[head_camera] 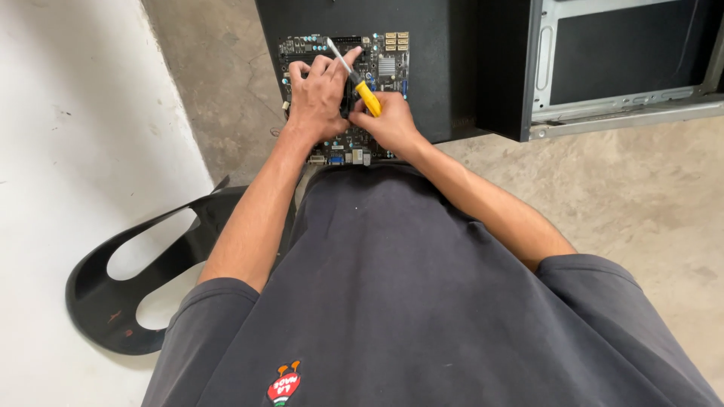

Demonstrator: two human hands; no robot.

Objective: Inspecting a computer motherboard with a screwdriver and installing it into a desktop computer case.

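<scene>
A computer motherboard (381, 64) lies flat on a black panel (437, 68) in front of me. My right hand (388, 124) grips a screwdriver with a yellow handle (366, 96); its metal shaft points up and left over the board. My left hand (320, 94) rests on the middle of the board, thumb stretched against the screwdriver shaft, fingers curled over a part that stays hidden. Both hands touch each other above the board's near half.
An open computer case (618, 68) with a bare metal frame stands at the upper right. A black curved plastic chair back (121, 294) sits at the lower left beside a white wall (75, 151). The floor (641, 196) is rough concrete.
</scene>
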